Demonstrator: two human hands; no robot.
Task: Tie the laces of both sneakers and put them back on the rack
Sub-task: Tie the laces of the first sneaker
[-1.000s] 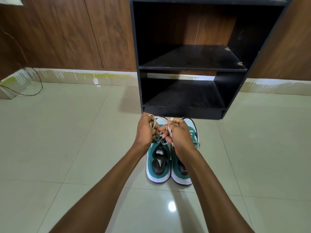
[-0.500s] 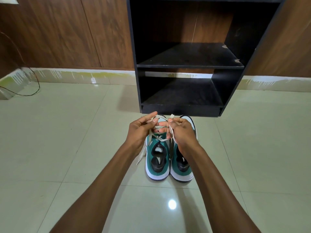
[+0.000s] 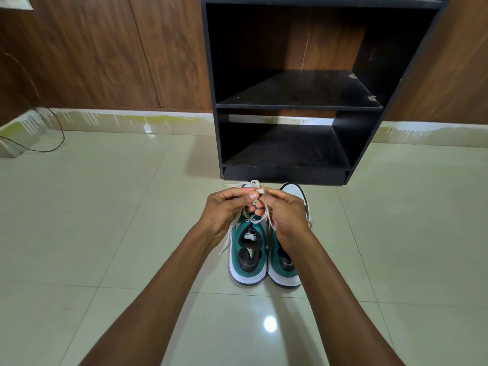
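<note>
Two green-and-white sneakers stand side by side on the tiled floor, toes toward the rack: the left sneaker (image 3: pixel 247 262) and the right sneaker (image 3: pixel 286 270). My left hand (image 3: pixel 224 210) and my right hand (image 3: pixel 284 212) meet above the left sneaker's tongue, both pinching its cream laces (image 3: pixel 252 184). A lace loop rises above my fingertips and one loose end hangs down by my left wrist. The right sneaker's lace trails off its right side. The black rack (image 3: pixel 293 104) stands just beyond the toes, both shelves bare.
Wood-panelled wall runs behind the rack. A thin dark cable (image 3: pixel 56 143) lies on the floor at the far left by the skirting. Glossy pale tiles (image 3: pixel 105 233) stretch on both sides of the sneakers.
My hands have drawn closer together over the left sneaker, and the lace loop now stands up above my fingertips. The sneakers have not shifted.
</note>
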